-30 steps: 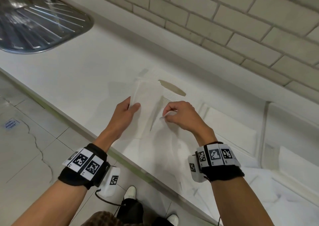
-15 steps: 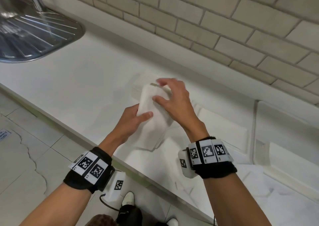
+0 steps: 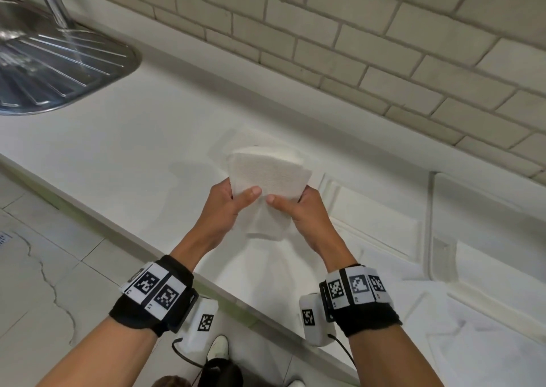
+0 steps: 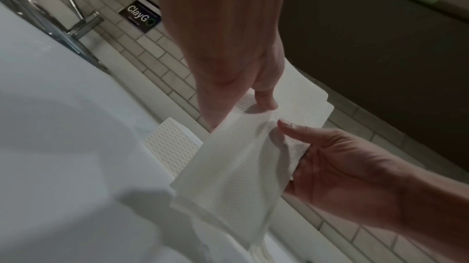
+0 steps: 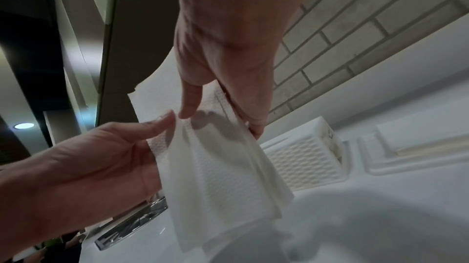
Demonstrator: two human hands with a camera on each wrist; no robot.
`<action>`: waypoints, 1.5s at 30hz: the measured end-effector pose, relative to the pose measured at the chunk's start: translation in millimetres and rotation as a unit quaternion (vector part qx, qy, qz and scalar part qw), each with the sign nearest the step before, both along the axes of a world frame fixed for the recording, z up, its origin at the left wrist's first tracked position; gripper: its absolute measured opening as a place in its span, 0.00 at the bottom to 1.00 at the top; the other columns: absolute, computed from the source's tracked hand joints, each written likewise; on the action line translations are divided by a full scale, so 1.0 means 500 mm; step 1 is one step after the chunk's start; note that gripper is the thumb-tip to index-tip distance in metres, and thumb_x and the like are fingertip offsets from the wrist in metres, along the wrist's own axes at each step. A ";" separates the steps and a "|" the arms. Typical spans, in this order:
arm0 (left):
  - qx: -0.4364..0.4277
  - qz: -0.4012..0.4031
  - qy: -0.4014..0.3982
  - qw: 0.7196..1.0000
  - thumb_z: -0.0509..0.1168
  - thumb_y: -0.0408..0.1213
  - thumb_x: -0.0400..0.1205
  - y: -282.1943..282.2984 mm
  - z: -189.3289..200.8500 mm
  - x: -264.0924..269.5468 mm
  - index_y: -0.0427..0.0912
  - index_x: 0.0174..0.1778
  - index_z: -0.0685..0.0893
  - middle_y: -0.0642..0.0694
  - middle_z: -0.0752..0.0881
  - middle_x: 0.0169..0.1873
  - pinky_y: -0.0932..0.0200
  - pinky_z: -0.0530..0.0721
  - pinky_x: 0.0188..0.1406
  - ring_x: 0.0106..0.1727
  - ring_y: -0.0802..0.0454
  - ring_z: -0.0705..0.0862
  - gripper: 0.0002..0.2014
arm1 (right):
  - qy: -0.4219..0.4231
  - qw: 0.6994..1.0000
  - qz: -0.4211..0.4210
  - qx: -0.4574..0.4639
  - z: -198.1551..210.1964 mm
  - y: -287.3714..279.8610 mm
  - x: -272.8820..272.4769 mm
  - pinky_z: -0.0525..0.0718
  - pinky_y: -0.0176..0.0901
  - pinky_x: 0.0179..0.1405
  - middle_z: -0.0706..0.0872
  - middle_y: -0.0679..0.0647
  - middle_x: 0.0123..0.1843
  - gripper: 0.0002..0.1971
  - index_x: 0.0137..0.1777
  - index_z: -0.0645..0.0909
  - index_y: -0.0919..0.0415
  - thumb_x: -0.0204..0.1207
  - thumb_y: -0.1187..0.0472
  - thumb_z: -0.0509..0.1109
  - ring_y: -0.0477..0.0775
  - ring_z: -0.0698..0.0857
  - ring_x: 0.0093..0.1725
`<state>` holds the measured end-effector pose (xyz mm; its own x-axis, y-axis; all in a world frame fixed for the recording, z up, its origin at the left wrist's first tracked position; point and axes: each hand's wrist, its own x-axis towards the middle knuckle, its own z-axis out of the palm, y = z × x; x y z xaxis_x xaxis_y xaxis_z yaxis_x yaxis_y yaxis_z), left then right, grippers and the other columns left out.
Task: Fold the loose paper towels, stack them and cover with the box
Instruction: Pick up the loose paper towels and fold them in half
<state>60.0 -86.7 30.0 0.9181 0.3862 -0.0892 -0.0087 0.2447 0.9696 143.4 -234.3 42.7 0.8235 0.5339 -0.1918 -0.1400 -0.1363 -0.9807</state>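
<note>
Paper towel (image 3: 267, 185) is hanging above the white counter (image 3: 124, 150) in the head view, left hand (image 3: 224, 209) and right hand (image 3: 304, 212) pinching its 2 side edges. Wrist views are showing thumbs pressing its face, lower edge dangling free.

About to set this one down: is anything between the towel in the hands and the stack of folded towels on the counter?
Nothing visible. Left hand and right hand hold the folded paper towel above the stack, whose top is bare.
</note>
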 end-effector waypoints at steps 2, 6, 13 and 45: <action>-0.006 -0.016 0.000 1.000 0.72 0.34 0.77 -0.005 -0.014 -0.006 0.40 0.65 0.82 0.41 0.90 0.58 0.52 0.87 0.57 0.58 0.45 0.89 0.20 | 0.005 1.000 0.005 -0.001 -0.009 -0.002 -0.007 0.89 0.46 0.54 0.92 0.55 0.55 0.22 0.63 0.84 0.60 0.68 0.64 0.81 0.54 0.91 0.55; 0.009 -0.023 0.032 0.999 0.71 0.33 0.78 -0.014 -0.044 -0.019 0.38 0.66 0.82 0.40 0.90 0.57 0.49 0.87 0.59 0.61 0.40 0.88 0.19 | 0.021 1.000 0.002 -0.005 -0.029 -0.003 -0.026 0.89 0.44 0.51 0.92 0.57 0.54 0.19 0.61 0.85 0.62 0.70 0.67 0.79 0.55 0.91 0.53; 0.033 -0.018 0.006 0.999 0.73 0.30 0.77 -0.006 -0.025 -0.023 0.45 0.63 0.83 0.46 0.90 0.55 0.59 0.87 0.50 0.57 0.50 0.89 0.19 | 0.011 0.999 -0.003 0.031 -0.026 -0.002 -0.035 0.88 0.43 0.53 0.92 0.54 0.54 0.17 0.60 0.85 0.60 0.71 0.67 0.78 0.51 0.91 0.54; 0.059 0.043 0.100 0.992 0.72 0.20 0.71 0.071 -0.101 -0.052 0.46 0.45 0.88 0.46 0.89 0.44 0.63 0.84 0.36 0.45 0.47 0.85 0.16 | 0.057 0.996 -0.030 -0.060 -0.099 -0.067 0.007 0.86 0.50 0.55 0.90 0.56 0.49 0.14 0.53 0.87 0.54 0.72 0.71 0.75 0.56 0.88 0.47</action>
